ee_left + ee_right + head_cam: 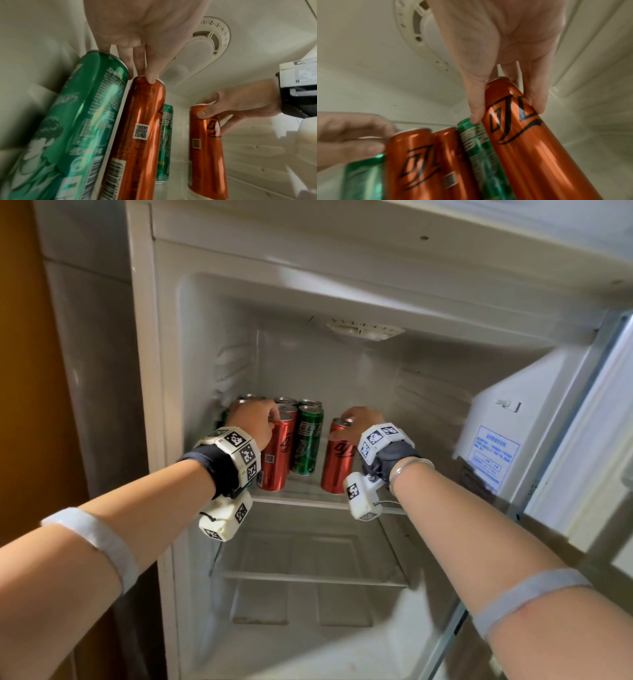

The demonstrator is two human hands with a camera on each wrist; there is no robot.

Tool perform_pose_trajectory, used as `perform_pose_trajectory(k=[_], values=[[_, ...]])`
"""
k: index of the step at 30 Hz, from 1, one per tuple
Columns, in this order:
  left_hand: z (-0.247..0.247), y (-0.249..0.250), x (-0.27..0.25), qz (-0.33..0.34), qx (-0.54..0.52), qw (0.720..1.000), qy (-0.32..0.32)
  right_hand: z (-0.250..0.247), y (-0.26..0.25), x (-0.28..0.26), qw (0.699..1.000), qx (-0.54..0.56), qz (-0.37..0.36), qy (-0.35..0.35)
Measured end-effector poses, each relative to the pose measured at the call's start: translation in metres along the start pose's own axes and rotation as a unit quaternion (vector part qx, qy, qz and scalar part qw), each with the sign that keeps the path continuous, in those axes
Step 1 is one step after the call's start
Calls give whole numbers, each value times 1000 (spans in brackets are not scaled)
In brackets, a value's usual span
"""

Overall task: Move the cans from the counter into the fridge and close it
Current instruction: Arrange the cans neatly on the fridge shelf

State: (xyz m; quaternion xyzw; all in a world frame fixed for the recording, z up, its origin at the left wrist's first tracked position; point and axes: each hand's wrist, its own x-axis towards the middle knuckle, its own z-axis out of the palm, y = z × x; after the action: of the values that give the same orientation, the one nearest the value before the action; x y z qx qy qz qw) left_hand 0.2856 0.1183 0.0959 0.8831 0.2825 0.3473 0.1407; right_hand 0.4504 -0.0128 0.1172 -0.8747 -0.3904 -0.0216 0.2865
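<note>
Several tall red and green cans stand on the fridge's top shelf (pixel 301 500). My left hand (pixel 270 419) grips the top rim of a red can (pixel 277 457) at the front left of the group; the left wrist view shows my thumb on that can (pixel 142 121), beside a green can (pixel 77 121). To the right, my right hand (pixel 346 422) holds the top of another red can (pixel 337 460), which stands apart from the group. In the right wrist view its thumb and fingers pinch this can (pixel 530 142) from both sides. Both cans stand upright on the shelf.
The fridge door (pixel 496 440) hangs open at the right. A thermostat dial (pixel 363 330) sits on the ceiling above the cans. Below are a lower shelf (pixel 308 578) and a bare floor. The fridge's left wall is close to the cans.
</note>
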Motion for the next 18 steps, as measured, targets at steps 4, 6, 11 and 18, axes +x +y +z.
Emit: perform_pose_trajectory(k=[4,6,11,18], values=[[-3,-4,-5,10,7,1000,4,17,-29,-4,999,19,-35,-23],[-3,-7,-7,8,21,1000,13,27,-34,-3,998,34,-47,-12],[-6,-12,-5,-21,51,998,15,47,-40,-1,995,92,-28,9],[-9,-9,-6,-40,35,998,23,62,-42,10,970,234,11,-59]])
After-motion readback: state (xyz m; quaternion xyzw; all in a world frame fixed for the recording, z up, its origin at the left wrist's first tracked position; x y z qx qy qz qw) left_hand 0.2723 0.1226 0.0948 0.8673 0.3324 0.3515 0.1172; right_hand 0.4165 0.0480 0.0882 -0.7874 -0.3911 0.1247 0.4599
